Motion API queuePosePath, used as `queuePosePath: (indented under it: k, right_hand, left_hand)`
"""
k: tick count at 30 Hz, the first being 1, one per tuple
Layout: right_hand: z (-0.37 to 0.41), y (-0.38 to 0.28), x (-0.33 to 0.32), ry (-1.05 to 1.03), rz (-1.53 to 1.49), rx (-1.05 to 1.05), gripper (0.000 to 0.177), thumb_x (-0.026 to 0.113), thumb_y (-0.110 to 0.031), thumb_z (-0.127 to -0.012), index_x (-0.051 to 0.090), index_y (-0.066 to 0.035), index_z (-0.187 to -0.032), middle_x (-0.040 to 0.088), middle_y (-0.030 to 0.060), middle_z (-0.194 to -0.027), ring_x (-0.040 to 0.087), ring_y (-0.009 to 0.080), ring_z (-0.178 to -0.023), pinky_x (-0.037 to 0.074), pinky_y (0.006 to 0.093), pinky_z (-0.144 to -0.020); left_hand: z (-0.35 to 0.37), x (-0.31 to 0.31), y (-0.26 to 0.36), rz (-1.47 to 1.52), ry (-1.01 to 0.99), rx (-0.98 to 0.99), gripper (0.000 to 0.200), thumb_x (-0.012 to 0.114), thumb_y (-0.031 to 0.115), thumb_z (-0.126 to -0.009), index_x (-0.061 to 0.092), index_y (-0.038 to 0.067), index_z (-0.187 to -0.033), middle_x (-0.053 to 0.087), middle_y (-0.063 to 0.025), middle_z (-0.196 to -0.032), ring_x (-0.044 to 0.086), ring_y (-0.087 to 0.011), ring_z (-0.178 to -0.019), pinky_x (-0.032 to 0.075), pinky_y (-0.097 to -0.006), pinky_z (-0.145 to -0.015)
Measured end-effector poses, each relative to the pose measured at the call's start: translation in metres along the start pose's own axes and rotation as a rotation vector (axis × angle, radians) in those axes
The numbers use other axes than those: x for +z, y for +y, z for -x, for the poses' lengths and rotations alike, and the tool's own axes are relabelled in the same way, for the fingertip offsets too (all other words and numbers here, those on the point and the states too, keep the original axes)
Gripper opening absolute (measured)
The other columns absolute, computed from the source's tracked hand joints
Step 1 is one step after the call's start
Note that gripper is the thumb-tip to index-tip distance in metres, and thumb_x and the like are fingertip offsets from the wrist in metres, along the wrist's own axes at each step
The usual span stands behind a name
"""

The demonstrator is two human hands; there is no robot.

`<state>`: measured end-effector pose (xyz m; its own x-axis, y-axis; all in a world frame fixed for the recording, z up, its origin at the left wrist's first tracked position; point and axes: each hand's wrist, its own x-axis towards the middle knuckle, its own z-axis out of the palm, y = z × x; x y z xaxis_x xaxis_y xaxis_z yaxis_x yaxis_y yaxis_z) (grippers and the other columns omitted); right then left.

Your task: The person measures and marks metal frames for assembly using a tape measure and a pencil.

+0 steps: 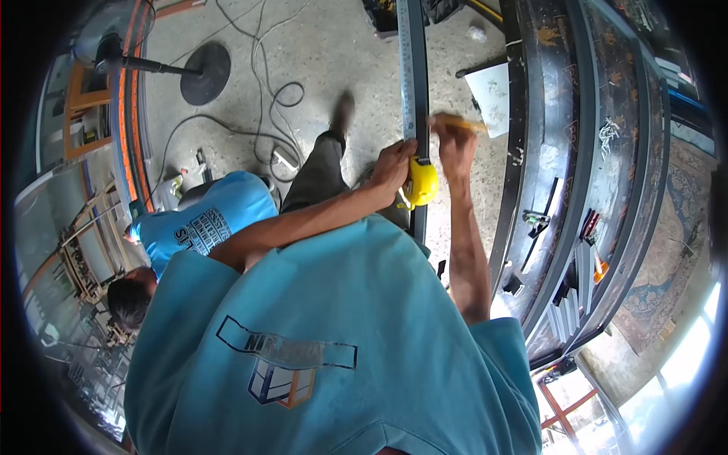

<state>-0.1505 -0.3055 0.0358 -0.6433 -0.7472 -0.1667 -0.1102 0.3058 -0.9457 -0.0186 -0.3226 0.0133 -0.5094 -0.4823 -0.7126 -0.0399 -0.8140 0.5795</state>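
A yellow tape measure lies against a long dark metal bar, its blade drawn out along the bar toward the far end. My left hand is closed at the mouth of the case, fingers pressing on the blade's near end. Just right of the bar, my right hand grips a yellow pencil, one end pointing toward the bar and the other out to the right.
A dark rack on the right bears metal profiles and small parts. A white sheet is beside it. Cables and a round black base are on the floor. Another person in a blue shirt is low at left.
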Motion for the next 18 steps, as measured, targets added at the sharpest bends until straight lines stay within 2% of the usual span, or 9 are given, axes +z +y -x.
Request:
queuePosePath:
  k: [1, 3, 5, 7, 10, 13, 15, 17, 18]
  right_hand:
    - [-0.009, -0.008, 0.0, -0.05, 0.237, -0.044, 0.015, 0.068, -0.015, -0.078, 0.068, -0.001, -0.084, 0.063, 0.0063, -0.067, 0.058, 0.0112, -0.062, 0.046, 0.023, -0.059]
    - [-0.005, 0.0, 0.002, -0.027, 0.127, 0.0, 0.01, 0.068, -0.011, -0.078, 0.068, -0.003, -0.084, 0.064, 0.0052, -0.068, 0.056, 0.0112, -0.059, 0.045, 0.0234, -0.057]
    - [0.013, 0.025, -0.002, 0.032, 0.084, -0.231, 0.011, 0.067, -0.013, -0.079, 0.068, -0.003, -0.084, 0.064, 0.0055, -0.065, 0.055, 0.0089, -0.054, 0.044, 0.0238, -0.052]
    - [0.01, 0.021, 0.002, 0.04, 0.085, -0.201, 0.012, 0.065, -0.014, -0.08, 0.068, -0.003, -0.085, 0.066, 0.0072, -0.067, 0.059, 0.0115, -0.056, 0.045, 0.0257, -0.052]
    - [-0.009, -0.004, 0.002, -0.027, 0.266, -0.082, 0.01, 0.067, -0.009, -0.077, 0.068, -0.005, -0.085, 0.068, 0.0079, -0.078, 0.065, 0.0186, -0.069, 0.048, 0.0278, -0.055]
    - [0.014, 0.024, -0.003, 0.047, 0.215, -0.277, 0.01, 0.064, -0.012, -0.08, 0.068, -0.006, -0.086, 0.067, 0.0088, -0.076, 0.065, 0.0159, -0.066, 0.048, 0.0274, -0.055]
    - [0.011, 0.027, 0.002, 0.035, 0.073, -0.194, 0.009, 0.064, -0.01, -0.079, 0.068, -0.007, -0.086, 0.067, 0.0088, -0.076, 0.066, 0.0166, -0.066, 0.05, 0.0272, -0.059]
    - [-0.011, 0.005, 0.001, -0.018, 0.341, -0.242, 0.01, 0.067, -0.007, -0.076, 0.068, -0.006, -0.086, 0.068, 0.0078, -0.078, 0.067, 0.0195, -0.071, 0.052, 0.0271, -0.064]
    - [-0.012, -0.008, 0.003, -0.022, 0.339, -0.163, 0.009, 0.067, -0.007, -0.077, 0.068, -0.007, -0.086, 0.068, 0.0074, -0.078, 0.067, 0.0203, -0.072, 0.052, 0.0276, -0.065]
  left_hand:
    - [0.0, -0.001, -0.001, -0.01, -0.017, 0.003, 0.027, 0.046, 0.031, -0.095, 0.057, 0.007, -0.101, 0.056, 0.0015, -0.073, 0.056, -0.0084, -0.061, 0.046, -0.0246, -0.051]
    - [0.001, -0.001, 0.005, -0.047, -0.033, -0.001, 0.027, 0.046, 0.031, -0.095, 0.058, 0.007, -0.1, 0.055, 0.0017, -0.072, 0.055, -0.0083, -0.06, 0.045, -0.0243, -0.049]
    - [0.005, 0.003, 0.008, -0.024, 0.01, 0.001, 0.027, 0.046, 0.03, -0.095, 0.057, 0.006, -0.098, 0.055, 0.0008, -0.071, 0.056, -0.0089, -0.059, 0.044, -0.0244, -0.048]
    - [0.002, 0.002, 0.003, -0.016, 0.034, 0.002, 0.026, 0.045, 0.029, -0.095, 0.057, 0.006, -0.098, 0.055, 0.0004, -0.07, 0.056, -0.0091, -0.058, 0.044, -0.0244, -0.047]
    - [-0.001, -0.002, -0.003, -0.039, -0.011, 0.036, 0.026, 0.045, 0.029, -0.095, 0.057, 0.006, -0.096, 0.055, 0.0006, -0.07, 0.055, -0.0091, -0.057, 0.043, -0.0242, -0.047]
    - [0.002, 0.001, 0.005, -0.032, 0.006, -0.011, 0.026, 0.045, 0.03, -0.095, 0.057, 0.007, -0.095, 0.055, 0.0002, -0.07, 0.055, -0.009, -0.057, 0.043, -0.0241, -0.048]
    - [0.002, 0.001, 0.003, -0.043, 0.026, 0.001, 0.026, 0.045, 0.031, -0.094, 0.057, 0.007, -0.095, 0.054, 0.0001, -0.07, 0.054, -0.0085, -0.057, 0.043, -0.0244, -0.048]
    - [0.001, 0.0, 0.0, -0.062, -0.004, 0.043, 0.027, 0.045, 0.03, -0.095, 0.057, 0.006, -0.094, 0.054, 0.0003, -0.07, 0.054, -0.0079, -0.057, 0.042, -0.0248, -0.048]
    - [0.0, -0.001, -0.002, -0.05, 0.003, 0.062, 0.027, 0.044, 0.03, -0.095, 0.057, 0.006, -0.094, 0.054, 0.0003, -0.069, 0.053, -0.0078, -0.057, 0.042, -0.0254, -0.047]
